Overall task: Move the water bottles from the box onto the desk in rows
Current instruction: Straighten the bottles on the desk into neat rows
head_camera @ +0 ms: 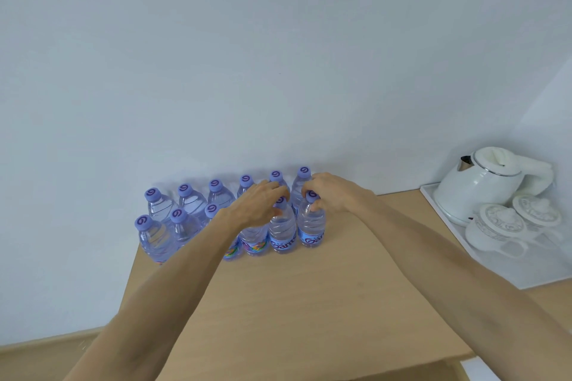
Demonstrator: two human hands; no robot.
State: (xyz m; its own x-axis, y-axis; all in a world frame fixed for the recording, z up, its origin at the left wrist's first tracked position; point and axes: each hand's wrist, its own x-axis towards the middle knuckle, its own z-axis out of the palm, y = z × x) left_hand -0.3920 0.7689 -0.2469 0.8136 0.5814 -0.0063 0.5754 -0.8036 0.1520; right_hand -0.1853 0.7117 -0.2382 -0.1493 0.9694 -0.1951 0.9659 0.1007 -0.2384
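A: Okay, quick risks. Left hand has its fingers curled round the neck of one water bottle in the front row; right hand has its fingers wrapped on the cap end of the end bottle just beside it. Both bottles stand upright on the surface.

B: So what goes wrong?

A: Bottles are packed touching. My guess: a sideways nudge on release knocks a neighbour, and the row goes like dominoes. The left forearm lies across the front row too, so pulling back low could clip caps.

B: Edge risk?

A: Far-left front bottle sits near the surface's left edge. A shove along the row could push it off.

B: Where's everything else?

A: Back row of bottles stands against the wall, six caps visible. Front row is just before it, partly hidden by the arm.

B: Containers?

A: Bottles hold clear water, purple caps on. White tray at right carries a white kettle and two lidded cups; contents can't be seen. The box isn't in view.
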